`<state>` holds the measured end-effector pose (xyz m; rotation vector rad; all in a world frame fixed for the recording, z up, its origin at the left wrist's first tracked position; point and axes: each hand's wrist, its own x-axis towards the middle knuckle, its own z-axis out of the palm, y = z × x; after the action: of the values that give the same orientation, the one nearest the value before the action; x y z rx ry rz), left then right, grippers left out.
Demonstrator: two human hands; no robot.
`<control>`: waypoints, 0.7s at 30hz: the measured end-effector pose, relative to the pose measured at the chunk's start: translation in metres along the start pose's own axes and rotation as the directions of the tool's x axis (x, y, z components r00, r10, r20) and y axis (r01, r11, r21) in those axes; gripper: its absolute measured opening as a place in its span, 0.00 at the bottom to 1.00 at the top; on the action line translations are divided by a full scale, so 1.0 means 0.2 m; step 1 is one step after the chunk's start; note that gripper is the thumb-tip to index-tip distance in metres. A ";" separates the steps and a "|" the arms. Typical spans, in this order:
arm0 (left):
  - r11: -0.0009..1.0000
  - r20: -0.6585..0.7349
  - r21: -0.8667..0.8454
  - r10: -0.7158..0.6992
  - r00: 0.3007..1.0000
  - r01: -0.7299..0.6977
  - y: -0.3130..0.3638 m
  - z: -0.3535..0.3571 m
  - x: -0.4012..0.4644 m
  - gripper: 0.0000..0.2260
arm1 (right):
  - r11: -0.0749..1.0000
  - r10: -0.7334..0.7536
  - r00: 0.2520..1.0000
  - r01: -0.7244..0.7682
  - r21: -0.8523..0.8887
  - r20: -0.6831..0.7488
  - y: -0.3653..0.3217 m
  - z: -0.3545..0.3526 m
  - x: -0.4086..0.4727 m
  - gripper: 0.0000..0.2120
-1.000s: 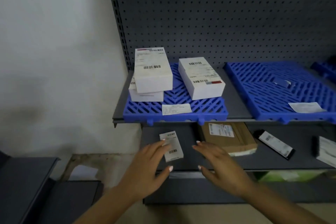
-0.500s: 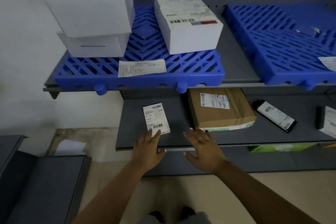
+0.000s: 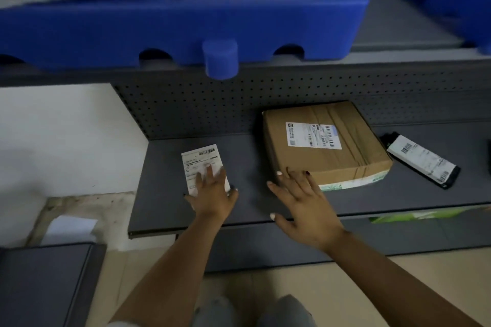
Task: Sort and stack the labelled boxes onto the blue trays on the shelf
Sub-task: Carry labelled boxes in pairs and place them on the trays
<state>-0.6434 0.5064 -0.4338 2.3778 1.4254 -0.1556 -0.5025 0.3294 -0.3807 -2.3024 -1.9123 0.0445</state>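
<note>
Both hands reached deeper — left hand [image 3: 211, 188] flat, fingers spread on small white box [image 3: 203, 164]; right hand [image 3: 305, 204] spread, touching brown box [image 3: 325, 145]. Neither lifted — trays await.

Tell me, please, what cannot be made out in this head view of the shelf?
- Printed text on the small white labelled packet: too small, partly covered by the left hand.
- White boxes on the blue slatted plastic tray: cut off by the top edge, blurred.
- Green item under the lower grey metal shelf: hidden by that shelf.
</note>
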 end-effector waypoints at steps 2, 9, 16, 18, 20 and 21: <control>1.000 0.001 0.022 -0.014 1.000 0.014 0.00 0.02 0.01 0.30 | 1.000 -0.006 1.000 0.006 0.006 -0.025 0.01 -0.01 0.00 0.29; 0.992 -0.060 0.059 0.114 0.992 -0.111 -0.03 -0.14 -0.26 0.27 | 1.000 -0.007 0.999 0.006 0.030 0.051 -0.04 -0.22 -0.12 0.28; 0.955 -0.192 0.069 0.296 0.936 -0.288 -0.06 -0.48 -0.72 0.25 | 1.000 -0.028 0.997 0.028 -0.005 0.078 -0.14 -0.63 -0.28 0.25; 0.941 -0.228 0.052 0.337 0.914 -0.334 -0.05 -0.56 -0.82 0.26 | 0.999 -0.030 0.995 0.034 -0.041 0.097 -0.17 -0.70 -0.33 0.25; 0.919 -0.263 0.043 0.388 0.883 -0.391 -0.04 -0.64 -0.94 0.25 | 0.998 -0.016 0.994 0.022 -0.057 0.108 -0.22 -0.75 -0.41 0.26; 0.906 -0.283 0.043 0.415 0.865 -0.421 -0.03 -0.68 -1.00 0.25 | 0.998 -0.012 0.995 0.018 -0.060 0.098 -0.25 -0.78 -0.45 0.26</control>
<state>-0.7582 0.3923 -0.2549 2.7090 0.9684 0.3283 -0.5501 0.2361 -0.2261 -2.3665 -2.0038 0.1001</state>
